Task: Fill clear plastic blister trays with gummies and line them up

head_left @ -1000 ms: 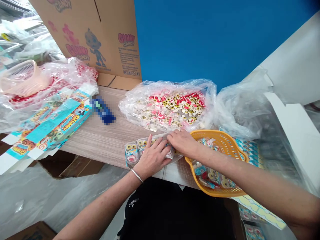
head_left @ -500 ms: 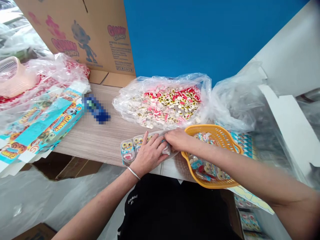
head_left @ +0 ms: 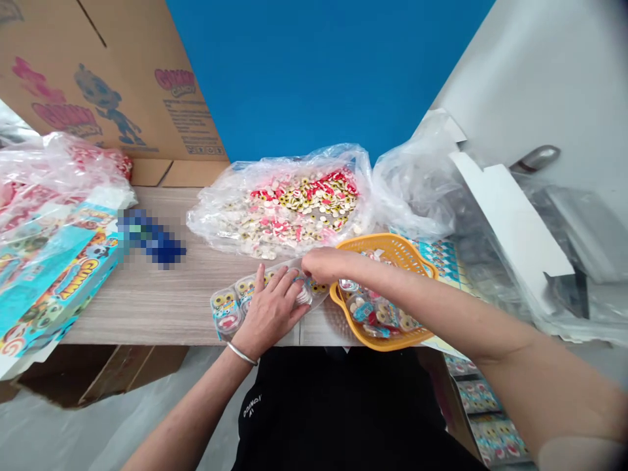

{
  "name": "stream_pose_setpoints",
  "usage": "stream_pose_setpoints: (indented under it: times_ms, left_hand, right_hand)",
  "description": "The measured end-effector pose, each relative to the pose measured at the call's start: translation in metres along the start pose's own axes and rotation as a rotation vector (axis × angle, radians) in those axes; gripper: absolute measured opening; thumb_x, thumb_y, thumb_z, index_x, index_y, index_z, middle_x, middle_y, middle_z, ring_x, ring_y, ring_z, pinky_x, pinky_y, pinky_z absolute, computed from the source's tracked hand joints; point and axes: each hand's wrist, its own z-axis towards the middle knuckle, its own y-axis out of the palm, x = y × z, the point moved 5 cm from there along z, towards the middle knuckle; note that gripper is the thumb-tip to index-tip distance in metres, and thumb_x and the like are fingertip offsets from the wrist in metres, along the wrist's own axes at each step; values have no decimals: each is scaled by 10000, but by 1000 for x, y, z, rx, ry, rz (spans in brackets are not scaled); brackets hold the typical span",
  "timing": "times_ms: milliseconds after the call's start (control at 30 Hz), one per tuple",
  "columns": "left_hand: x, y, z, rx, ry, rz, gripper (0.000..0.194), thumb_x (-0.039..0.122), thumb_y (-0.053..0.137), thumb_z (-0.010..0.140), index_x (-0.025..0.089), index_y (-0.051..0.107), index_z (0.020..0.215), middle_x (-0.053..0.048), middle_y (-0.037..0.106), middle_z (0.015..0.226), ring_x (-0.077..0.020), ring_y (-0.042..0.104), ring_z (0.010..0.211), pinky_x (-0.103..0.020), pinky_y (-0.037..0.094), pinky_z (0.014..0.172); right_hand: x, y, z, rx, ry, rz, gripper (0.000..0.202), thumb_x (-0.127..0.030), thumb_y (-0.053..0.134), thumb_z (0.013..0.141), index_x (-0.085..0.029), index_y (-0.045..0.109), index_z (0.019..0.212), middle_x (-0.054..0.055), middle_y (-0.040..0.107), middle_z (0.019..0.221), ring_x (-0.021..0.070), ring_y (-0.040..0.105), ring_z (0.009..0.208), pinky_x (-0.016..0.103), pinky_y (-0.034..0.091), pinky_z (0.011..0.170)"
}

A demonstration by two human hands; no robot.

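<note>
A strip of clear candy packs (head_left: pixel 227 313), with yellow-ringed eyes and red-and-white pieces inside, lies along the table's front edge. My left hand (head_left: pixel 271 306), with a bangle at the wrist, rests over the middle of the strip, fingers stretched out. At the strip's right end my right hand (head_left: pixel 324 263) is closed, its fingertips pinching the clear plastic edge; the exact grip is partly hidden. Just right of it stands an orange basket (head_left: pixel 409 245) holding several candy packs (head_left: pixel 387 314). Behind both hands lies a clear bag of loose gummy candies (head_left: pixel 314 206).
A printed cardboard carton (head_left: pixel 147 85) and blue panel (head_left: pixel 318 72) rise at the back. Flat turquoise candy boxes (head_left: pixel 73 281) and a blurred blue object (head_left: pixel 154 242) are left. White card (head_left: pixel 510 216) and crumpled plastic (head_left: pixel 417 190) lie right.
The view has turned to the right, so everything appears farther left. Both hands stay on the strip; a pack now shows beneath my right hand.
</note>
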Motion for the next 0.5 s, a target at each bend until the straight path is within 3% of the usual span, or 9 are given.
stream_pose_setpoints:
  times_ms: [100, 200, 267, 333, 500]
  left_hand:
    - [1, -2, 3, -8, 5, 10, 346, 376, 622, 939, 205, 624, 1240, -134, 637, 1367, -341, 531, 1333, -700, 171, 1206]
    - [2, -3, 5, -11, -1, 12, 392, 389, 619, 941, 203, 601, 1286, -126, 646, 1353, -335, 528, 1336, -686, 158, 1216]
    - [2, -3, 6, -11, -2, 15, 441, 401, 629, 933, 207, 583, 1327, -127, 636, 1371, -342, 513, 1353, -681, 159, 1218]
    - [3, -1, 7, -18, 3, 19, 474, 412, 638, 927, 217, 572, 1354, -123, 620, 1399, -350, 493, 1373, -683, 163, 1217]
    - [3, 5, 10, -34, 12, 24, 449, 407, 627, 938, 223, 591, 1346, -119, 613, 1413, -350, 493, 1375, -689, 167, 1212]
  right_hand:
    - [9, -24, -26, 137, -45, 113, 260, -111, 568, 867, -172, 780, 1003, 63, 786, 991, 161, 694, 880, 223, 441, 739]
    - [31, -37, -66, 291, 83, 141, 209, -153, 564, 883, -153, 762, 952, 62, 777, 930, 157, 679, 819, 225, 423, 710]
    - [47, -24, -86, 250, 239, 74, 187, -222, 585, 894, -142, 753, 878, 84, 763, 854, 183, 678, 763, 247, 413, 662]
    - [56, -2, -95, 188, 334, 17, 190, -282, 626, 894, -139, 744, 936, 111, 763, 907, 228, 698, 816, 266, 418, 654]
    - [53, 48, -78, 196, 267, 63, 430, -323, 735, 856, -162, 629, 1240, 136, 698, 1241, 290, 664, 1126, 297, 465, 799]
